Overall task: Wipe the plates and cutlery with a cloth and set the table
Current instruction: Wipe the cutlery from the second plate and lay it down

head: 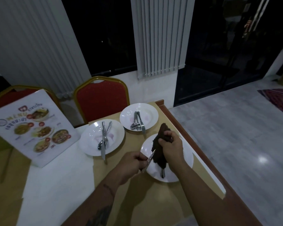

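Note:
Three white plates stand on the table. The near plate (185, 167) lies under my hands. My left hand (131, 163) grips a piece of cutlery (150, 158) by its handle, its far end tucked into the dark brown cloth (158, 150). My right hand (171, 146) is closed around that cloth above the near plate. Another utensil (162, 172) pokes out from under the cloth on the plate. The middle plate (91, 137) holds a knife, fork and spoon (104, 139). The far plate (149, 115) holds another cutlery set (138, 122).
A standing menu card (34, 126) with food pictures leans at the left on the table. Two red chairs with gold frames (100, 97) stand behind the table. The table's wooden edge (201, 154) runs along the right, with grey tiled floor (243, 136) beyond.

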A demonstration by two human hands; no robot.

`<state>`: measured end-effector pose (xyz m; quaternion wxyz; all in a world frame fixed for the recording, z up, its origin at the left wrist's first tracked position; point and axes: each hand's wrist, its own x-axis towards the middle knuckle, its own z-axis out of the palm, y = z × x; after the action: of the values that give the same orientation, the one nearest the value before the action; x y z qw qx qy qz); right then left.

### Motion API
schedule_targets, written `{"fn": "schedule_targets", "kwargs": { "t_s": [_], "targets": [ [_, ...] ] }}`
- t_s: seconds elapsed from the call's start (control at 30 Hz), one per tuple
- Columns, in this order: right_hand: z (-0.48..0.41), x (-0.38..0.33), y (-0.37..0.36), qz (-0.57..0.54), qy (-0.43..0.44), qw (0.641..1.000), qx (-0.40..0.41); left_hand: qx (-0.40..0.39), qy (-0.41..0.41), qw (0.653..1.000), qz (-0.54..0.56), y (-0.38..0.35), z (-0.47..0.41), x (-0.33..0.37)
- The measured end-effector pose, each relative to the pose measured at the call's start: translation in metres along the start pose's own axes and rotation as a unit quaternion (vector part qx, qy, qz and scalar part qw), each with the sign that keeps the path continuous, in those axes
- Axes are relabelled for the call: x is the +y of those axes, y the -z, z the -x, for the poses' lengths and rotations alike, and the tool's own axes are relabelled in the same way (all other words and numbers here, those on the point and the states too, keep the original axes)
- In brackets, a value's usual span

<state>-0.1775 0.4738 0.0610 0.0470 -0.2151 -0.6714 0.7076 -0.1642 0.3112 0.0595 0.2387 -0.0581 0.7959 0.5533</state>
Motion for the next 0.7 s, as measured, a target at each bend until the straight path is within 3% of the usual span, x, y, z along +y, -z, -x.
{"fn": "schedule_targets", "kwargs": {
  "t_s": [0.13,0.23,0.3,0.43,0.6,0.7],
  "targets": [
    [0.001,-0.01,-0.012,-0.071,-0.024,0.997,0.026,0.016,0.022,0.997,0.071,0.019,0.015,-0.013],
    [0.003,-0.007,-0.021,-0.132,-0.092,0.986,0.038,0.064,0.039,0.988,0.132,0.026,0.022,-0.025],
    [0.011,-0.003,-0.035,-0.145,-0.131,0.981,-0.005,0.109,0.044,0.981,0.154,0.035,0.028,-0.038],
    [0.038,0.004,-0.066,-0.034,-0.143,0.976,-0.161,0.143,0.038,0.984,0.101,0.043,0.039,-0.046],
    [0.066,0.016,-0.127,0.137,-0.051,0.978,-0.151,0.182,0.05,0.974,0.125,0.092,0.066,-0.063],
    [0.1,0.01,-0.179,0.201,-0.008,0.946,-0.252,0.225,0.038,0.96,0.161,0.171,0.093,-0.083]
  ]
}}
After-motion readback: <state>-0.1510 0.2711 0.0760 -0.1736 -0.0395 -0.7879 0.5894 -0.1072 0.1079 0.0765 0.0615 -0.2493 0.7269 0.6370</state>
